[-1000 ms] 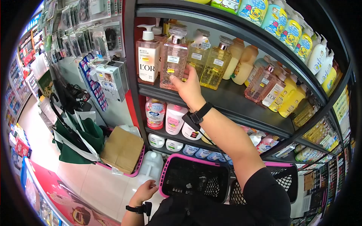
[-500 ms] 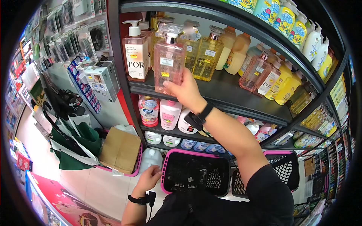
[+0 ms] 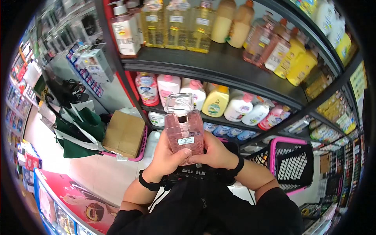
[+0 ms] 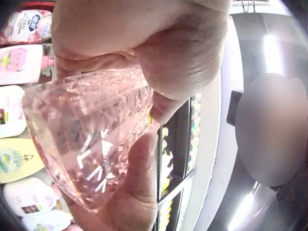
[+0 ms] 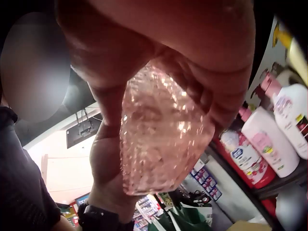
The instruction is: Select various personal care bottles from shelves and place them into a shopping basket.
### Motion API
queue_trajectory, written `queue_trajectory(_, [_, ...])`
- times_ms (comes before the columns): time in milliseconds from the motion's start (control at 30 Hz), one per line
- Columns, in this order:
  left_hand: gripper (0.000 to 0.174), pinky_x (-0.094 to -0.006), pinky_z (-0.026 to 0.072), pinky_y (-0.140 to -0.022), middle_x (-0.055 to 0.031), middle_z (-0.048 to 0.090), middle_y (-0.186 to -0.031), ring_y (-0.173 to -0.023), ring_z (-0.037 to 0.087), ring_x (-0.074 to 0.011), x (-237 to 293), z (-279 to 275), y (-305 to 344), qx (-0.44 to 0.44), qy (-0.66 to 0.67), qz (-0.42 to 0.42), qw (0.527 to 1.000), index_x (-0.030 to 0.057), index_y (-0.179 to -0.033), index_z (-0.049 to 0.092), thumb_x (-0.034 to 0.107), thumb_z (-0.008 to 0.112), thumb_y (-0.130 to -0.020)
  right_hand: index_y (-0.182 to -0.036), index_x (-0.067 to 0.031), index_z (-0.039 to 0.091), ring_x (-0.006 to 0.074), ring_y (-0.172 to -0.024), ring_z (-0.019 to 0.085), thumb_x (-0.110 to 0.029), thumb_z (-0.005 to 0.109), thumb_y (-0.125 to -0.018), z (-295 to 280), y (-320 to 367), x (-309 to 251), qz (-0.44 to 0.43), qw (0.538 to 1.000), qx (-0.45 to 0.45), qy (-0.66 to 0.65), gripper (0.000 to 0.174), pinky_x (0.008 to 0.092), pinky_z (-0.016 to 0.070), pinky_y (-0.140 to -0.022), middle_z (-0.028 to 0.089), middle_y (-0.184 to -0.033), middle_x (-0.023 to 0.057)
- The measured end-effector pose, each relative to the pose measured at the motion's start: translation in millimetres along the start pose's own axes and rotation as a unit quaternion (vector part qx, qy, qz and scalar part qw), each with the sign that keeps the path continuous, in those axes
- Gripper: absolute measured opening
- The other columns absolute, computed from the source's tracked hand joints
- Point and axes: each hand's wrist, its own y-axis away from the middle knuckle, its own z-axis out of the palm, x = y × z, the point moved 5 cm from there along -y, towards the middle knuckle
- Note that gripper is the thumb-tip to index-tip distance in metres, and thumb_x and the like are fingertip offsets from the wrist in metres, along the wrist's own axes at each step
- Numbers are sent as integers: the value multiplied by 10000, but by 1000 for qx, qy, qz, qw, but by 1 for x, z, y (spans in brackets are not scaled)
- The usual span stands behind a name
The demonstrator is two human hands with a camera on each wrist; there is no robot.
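Note:
A clear pink pump-style bottle (image 3: 186, 127) with a white label and a transparent cap stands upright in front of the person's chest, held between both hands. From its left side the left hand (image 3: 166, 156) grips it, thumb laid across the front below the label. The right hand (image 3: 217, 152) holds the other side, its thumb near the left one. In the left wrist view the faceted base of the pink bottle (image 4: 91, 134) shows between the hands. The right wrist view also has the textured bottle (image 5: 159, 139) between curled fingers; its cap is hidden there.
On the upper shelf (image 3: 164, 58) stand several yellow bottles (image 3: 176, 29) and a pump bottle (image 3: 125, 33). Lotion bottles (image 3: 216, 101) line the shelf below. A pink-rimmed black basket (image 3: 291, 168) is at the right; a cardboard box (image 3: 124, 133) is at the left.
The right hand has taken the pink bottle off the upper shelf and brought it down and toward the body. The left hand has risen from below and now grips it too.

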Motion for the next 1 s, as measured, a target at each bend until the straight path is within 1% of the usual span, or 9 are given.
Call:
queue_trajectory(167, [664,-390,481,-1013,-150,545,-1327,-1178,588,-211,-49,60,7,-19,-5,-41,999,-13,-1389,371,97,757,-860,-1458,-39,407,238,-1054,583,-267,834,-801,-73,68,-36,7,966,-31,258,817,377,509,-931,512,-1278,160])
queue_trajectory(267, [671,-379,497,-980,-149,584,-1272,-1132,616,-219,-74,98,9,-64,-208,-31,976,-13,-1357,414,94,799,-818,-1467,-38,388,234,-1043,587,-239,823,-820,-124,122,-81,-18,986,83,142,805,369,510,-932,503,-1286,143])
queue_trajectory(333, [661,-370,514,-932,-153,637,-1157,-1064,652,-243,-82,139,6,-97,-315,-10,944,-14,-1304,477,101,840,-764,-1478,-37,397,221,-1036,595,-196,834,-797,-147,157,-112,-10,979,59,197,825,383,491,-936,537,-1300,122])
queue_trajectory(367, [656,-369,516,-925,-156,645,-1135,-1054,658,-249,-91,159,6,-120,-335,-12,934,-14,-1294,488,106,845,-757,-1441,-33,452,281,-1071,622,-267,823,-814,-157,173,-116,-131,922,33,363,765,398,498,-932,584,-1264,153])
queue_trajectory(467, [673,-375,503,-945,-164,632,-1163,-1078,644,-256,-122,223,3,-181,-347,-23,920,-17,-1306,474,63,829,-740,-1327,-22,548,358,-1103,616,-321,793,-817,-192,233,-121,-86,907,32,411,640,411,503,-924,633,-1184,171])
queue_trajectory(533, [716,-364,466,-1014,-133,590,-1242,-1155,589,-208,-145,265,3,-212,-331,-58,918,-24,-1363,422,-19,788,-748,-1224,-29,584,341,-1047,638,-287,789,-792,-218,271,-124,-82,900,68,423,544,406,520,-856,646,-1126,154])
queue_trajectory(700, [726,-396,430,-1065,-198,584,-1308,-1234,573,-296,-178,372,-8,-295,-388,-33,872,-28,-1396,436,76,793,-772,-1085,-67,613,322,-951,655,-260,808,-732,-270,359,-132,-75,865,145,475,447,397,524,-777,665,-1007,101])
queue_trajectory(800, [594,-423,505,-930,-217,603,-1224,-1154,597,-366,-193,393,-4,-304,-430,55,848,-40,-1305,509,167,776,-816,-1065,-75,611,321,-921,652,-254,813,-709,-299,397,-126,-3,837,167,521,447,400,528,-767,662,-979,90])
queue_trajectory(1000, [552,-407,512,-934,-227,621,-1216,-1125,623,-355,-242,340,25,-341,-466,-162,800,-13,-1312,545,227,750,-858,-1028,-56,597,354,-925,656,-234,760,-724,-366,444,-24,166,813,71,554,388,436,534,-762,643,-1000,135])
